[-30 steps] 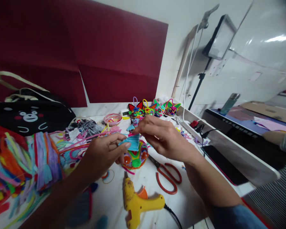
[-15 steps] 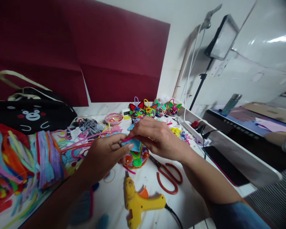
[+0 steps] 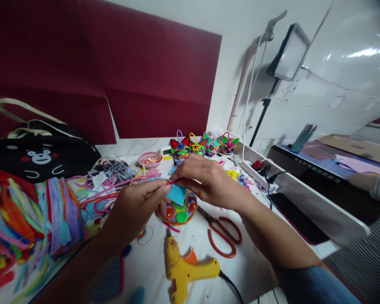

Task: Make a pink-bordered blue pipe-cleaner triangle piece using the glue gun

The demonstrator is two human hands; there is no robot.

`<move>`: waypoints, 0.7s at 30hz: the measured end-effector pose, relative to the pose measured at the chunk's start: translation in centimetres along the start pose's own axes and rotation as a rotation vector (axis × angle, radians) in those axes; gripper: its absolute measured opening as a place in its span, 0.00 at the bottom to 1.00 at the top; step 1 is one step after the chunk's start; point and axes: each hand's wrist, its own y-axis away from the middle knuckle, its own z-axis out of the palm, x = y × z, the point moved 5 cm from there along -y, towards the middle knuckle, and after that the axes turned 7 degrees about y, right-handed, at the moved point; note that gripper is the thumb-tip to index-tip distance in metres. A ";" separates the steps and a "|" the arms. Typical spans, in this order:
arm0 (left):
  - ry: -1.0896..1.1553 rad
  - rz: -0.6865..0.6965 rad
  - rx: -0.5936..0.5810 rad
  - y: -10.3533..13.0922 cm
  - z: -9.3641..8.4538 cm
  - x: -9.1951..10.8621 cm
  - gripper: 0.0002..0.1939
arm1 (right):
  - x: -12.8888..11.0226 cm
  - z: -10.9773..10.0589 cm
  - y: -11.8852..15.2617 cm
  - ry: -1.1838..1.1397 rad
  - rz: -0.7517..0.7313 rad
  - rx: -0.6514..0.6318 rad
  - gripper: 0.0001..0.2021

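Fingertips of my left hand (image 3: 144, 200) and my right hand (image 3: 209, 179) meet over the table, both pinched on a pinkish-red strip (image 3: 172, 182). A light blue piece (image 3: 178, 194) hangs just below the strip, between the hands. Under it lies a round colourful face piece (image 3: 181, 216) with orange eyes and a green nose, its upper part hidden. Red-handled scissors (image 3: 224, 238) lie to its right. Nearer to me rests a yellow glue gun (image 3: 188, 272), its nozzle towards the face piece.
Pipe-cleaner bundles (image 3: 61, 211) and a black bag (image 3: 41, 156) occupy the left. Finished colourful faces (image 3: 198, 145) stand at the back. A power strip (image 3: 266, 175) and black phone (image 3: 299, 217) are right. Another person's arm (image 3: 364, 182) shows at far right.
My left fingers have shifted off the light blue piece onto the pinkish-red strip. The light blue piece now hangs lower and more tilted. The view has moved slightly.
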 end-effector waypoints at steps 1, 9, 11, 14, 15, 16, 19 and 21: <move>-0.003 0.012 0.027 0.0 -0.2 -0.1 0.14 | 0.3 -0.1 0.2 0.000 0.022 0.017 0.07; -0.071 0.048 0.176 -0.1 -1.4 -0.7 0.14 | 2.5 -0.5 1.7 -0.005 0.219 0.233 0.06; -0.071 0.044 0.200 -0.1 -1.4 -0.6 0.13 | 2.6 -0.4 1.9 0.011 0.241 0.257 0.06; -0.066 0.041 0.238 -0.1 -1.4 -0.3 0.12 | 2.5 -0.3 2.0 0.133 0.293 0.292 0.06; -0.060 0.041 0.246 -0.1 -1.3 -0.2 0.12 | 2.5 -0.3 2.0 0.181 0.309 0.297 0.06; -0.056 0.041 0.252 -0.1 -1.3 -0.1 0.12 | 2.4 -0.3 2.0 0.217 0.322 0.299 0.06; -0.066 0.038 0.276 0.0 -1.3 0.0 0.13 | 2.6 -0.1 1.9 0.178 0.365 0.280 0.06; -0.080 0.028 0.286 0.1 -1.3 -0.1 0.13 | 3.2 0.2 1.8 0.033 0.434 0.261 0.06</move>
